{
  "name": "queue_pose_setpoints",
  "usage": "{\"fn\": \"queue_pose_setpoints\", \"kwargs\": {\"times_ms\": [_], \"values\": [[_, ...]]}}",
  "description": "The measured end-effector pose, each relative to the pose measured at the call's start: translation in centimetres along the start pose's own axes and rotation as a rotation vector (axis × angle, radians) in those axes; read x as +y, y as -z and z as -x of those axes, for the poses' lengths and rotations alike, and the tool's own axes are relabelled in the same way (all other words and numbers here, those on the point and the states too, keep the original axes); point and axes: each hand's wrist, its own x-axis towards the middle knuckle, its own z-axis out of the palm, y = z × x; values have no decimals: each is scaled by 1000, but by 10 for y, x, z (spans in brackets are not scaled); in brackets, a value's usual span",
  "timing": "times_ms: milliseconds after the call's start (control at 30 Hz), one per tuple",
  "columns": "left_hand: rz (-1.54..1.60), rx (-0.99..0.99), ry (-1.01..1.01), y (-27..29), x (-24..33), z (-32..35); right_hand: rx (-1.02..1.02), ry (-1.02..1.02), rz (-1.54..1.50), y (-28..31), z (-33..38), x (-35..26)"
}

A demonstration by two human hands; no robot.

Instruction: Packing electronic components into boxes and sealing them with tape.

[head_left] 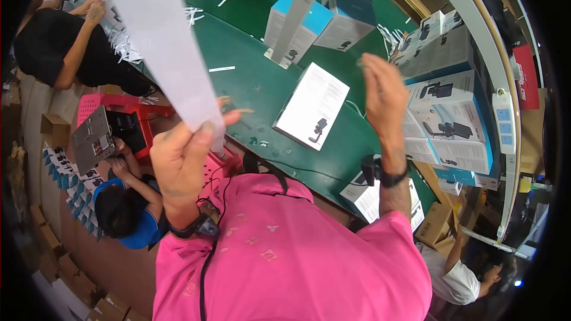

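Note:
My left hand [182,163] is closed, pinching the lower end of a long white paper strip [156,41] between thumb and fingers. The strip widens upward and runs out past the top edge. My right hand [385,98] is raised above the table with nothing visible in it, its fingers stretched and close together. Just left of it a white box [315,104] printed with a black microphone lies on the green table [244,53], touched by neither hand.
A metal post [300,15] stands beside blue-topped boxes [348,18]. More boxes [446,113] are stacked at right, near a power strip [504,120] on a frame. Paper scraps [122,44] lie at left. Several people work around; one in a blue cap [140,229] sits low at left.

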Motion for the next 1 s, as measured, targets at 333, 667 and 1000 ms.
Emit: {"fn": "queue_pose_setpoints", "kwargs": {"times_ms": [333,667,1000], "values": [[123,-24,169,-11,-35,-1,-250,-169,300,-143,113,142],[160,-8,218,-15,-42,-14,-453,-170,150,-148,108,152],[175,-11,208,-19,-43,-18,-547,-242,60,-136,116,126]]}}
